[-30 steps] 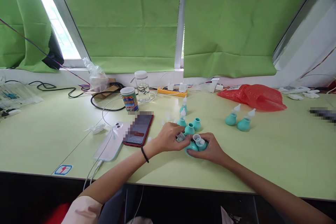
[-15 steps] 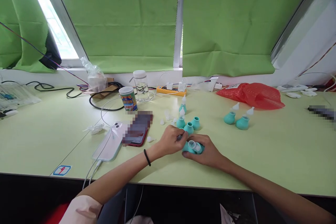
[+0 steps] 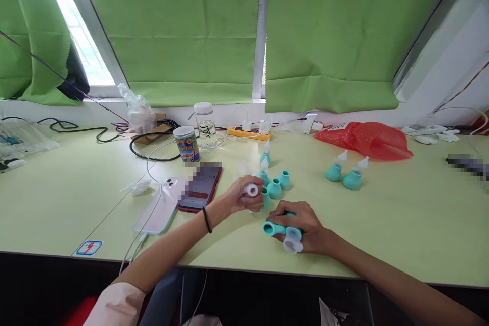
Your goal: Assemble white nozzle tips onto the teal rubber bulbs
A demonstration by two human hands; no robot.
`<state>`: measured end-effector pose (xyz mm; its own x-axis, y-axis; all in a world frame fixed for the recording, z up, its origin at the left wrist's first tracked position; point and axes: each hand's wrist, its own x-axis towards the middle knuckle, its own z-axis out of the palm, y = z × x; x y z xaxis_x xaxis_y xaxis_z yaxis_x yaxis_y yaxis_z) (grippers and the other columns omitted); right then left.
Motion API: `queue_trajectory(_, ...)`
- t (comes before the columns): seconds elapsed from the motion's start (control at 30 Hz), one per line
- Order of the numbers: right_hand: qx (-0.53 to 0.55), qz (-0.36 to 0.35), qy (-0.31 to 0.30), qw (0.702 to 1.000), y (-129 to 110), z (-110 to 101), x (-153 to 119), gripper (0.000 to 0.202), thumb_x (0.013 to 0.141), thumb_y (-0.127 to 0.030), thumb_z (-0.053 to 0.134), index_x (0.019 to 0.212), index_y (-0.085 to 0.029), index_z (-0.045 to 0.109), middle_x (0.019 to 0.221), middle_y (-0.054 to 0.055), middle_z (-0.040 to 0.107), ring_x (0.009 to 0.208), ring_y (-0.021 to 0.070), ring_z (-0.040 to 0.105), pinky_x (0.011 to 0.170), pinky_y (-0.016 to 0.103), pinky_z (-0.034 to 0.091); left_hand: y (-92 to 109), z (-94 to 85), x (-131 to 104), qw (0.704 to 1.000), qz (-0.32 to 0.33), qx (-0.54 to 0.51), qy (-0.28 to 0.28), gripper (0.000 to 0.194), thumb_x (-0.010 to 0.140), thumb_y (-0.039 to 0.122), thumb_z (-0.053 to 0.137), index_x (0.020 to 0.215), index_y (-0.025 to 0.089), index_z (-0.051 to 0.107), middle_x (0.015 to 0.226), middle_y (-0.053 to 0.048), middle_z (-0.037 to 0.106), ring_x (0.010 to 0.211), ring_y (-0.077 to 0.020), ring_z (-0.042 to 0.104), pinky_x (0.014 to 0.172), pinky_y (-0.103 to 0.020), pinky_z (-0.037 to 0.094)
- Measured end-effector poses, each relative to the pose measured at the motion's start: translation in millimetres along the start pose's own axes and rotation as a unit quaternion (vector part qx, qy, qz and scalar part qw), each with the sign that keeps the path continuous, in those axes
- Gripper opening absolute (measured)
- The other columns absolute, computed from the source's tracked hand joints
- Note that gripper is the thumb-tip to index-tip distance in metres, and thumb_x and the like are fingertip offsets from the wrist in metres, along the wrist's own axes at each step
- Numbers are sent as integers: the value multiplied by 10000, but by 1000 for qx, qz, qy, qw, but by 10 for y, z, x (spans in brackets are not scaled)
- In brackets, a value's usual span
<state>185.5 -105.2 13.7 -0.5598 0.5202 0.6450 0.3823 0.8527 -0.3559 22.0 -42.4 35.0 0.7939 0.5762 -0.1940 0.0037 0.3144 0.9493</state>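
My left hand (image 3: 241, 197) is closed around a translucent white tubular piece (image 3: 251, 190), its round open end facing me. My right hand (image 3: 305, 224), low over the table, grips two teal squeeze bulbs. One bulb (image 3: 270, 229) points its open neck to the left; the other bulb (image 3: 293, 233) carries a clear flared collar (image 3: 292, 244) facing me. Just beyond my left hand stand open-necked teal bulbs (image 3: 274, 188) (image 3: 284, 180), another partly hidden by my fingers. Behind them, two bulbs (image 3: 265, 157) (image 3: 264, 177) wear clear pointed tips.
Two tipped bulbs (image 3: 333, 171) (image 3: 352, 179) stand to the right, before a red plastic bag (image 3: 367, 140). On the left lie a dark phone (image 3: 204, 188) and a pale phone (image 3: 158, 209) with a cable. Behind them are a printed can (image 3: 186, 143) and a clear jar (image 3: 207, 130).
My hands have moved apart: the left went up and left with the white piece, the right slightly down. The bulbs in my right hand have turned, one neck now pointing left.
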Motion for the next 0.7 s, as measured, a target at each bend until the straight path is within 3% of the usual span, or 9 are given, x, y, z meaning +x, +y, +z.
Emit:
queue_trajectory(0.13,1,66,92,994,48,-68,12,254,604,-295,621,836,-200,586,727,45,589,660,153,549,590,263,449,87,-74,-17,995,75,-51,44,411,735,360,355,392,172,227,302,50,192,305,-50,195,346,-209,150)
queue_trajectory(0.2,-8,120,173,978,103,-119,27,241,587,-302,638,793,-194,577,780,60,581,734,188,551,636,300,454,92,-92,-5,987,118,-23,103,372,740,383,376,450,164,294,333,55,254,318,-45,213,350,-198,149)
queue_trajectory(0.3,-3,212,317,924,228,-194,55,213,597,-339,629,709,-180,541,810,63,550,722,193,549,592,297,456,60,-150,40,954,172,82,230,344,720,428,437,527,154,354,374,60,328,331,-37,263,353,-184,160)
queue_trajectory(0.4,57,301,393,867,378,-231,88,272,604,-403,610,691,-166,509,691,29,535,506,120,501,454,252,427,25,-253,87,898,215,191,333,328,669,457,502,606,147,413,436,55,397,368,-40,333,367,-171,218)
queue_trajectory(0.5,126,384,402,822,533,-214,114,335,563,-446,625,689,-150,527,533,-20,483,405,91,447,392,234,402,15,-349,96,826,238,328,393,295,642,424,545,722,145,494,542,30,482,445,-61,412,419,-176,307)
queue_trajectory(0.63,186,479,394,762,739,-150,99,396,486,-477,652,657,-140,536,507,-26,489,374,92,444,367,241,396,10,-422,62,696,187,561,408,209,686,238,505,889,207,540,756,-4,575,578,-99,502,547,-212,373)
queue_trajectory(0.7,175,489,390,761,841,-123,71,402,471,-481,654,643,-136,539,496,-29,488,374,91,442,372,239,390,-5,-441,55,653,126,638,388,248,686,191,477,920,237,544,789,-9,591,637,-128,530,552,-222,373)
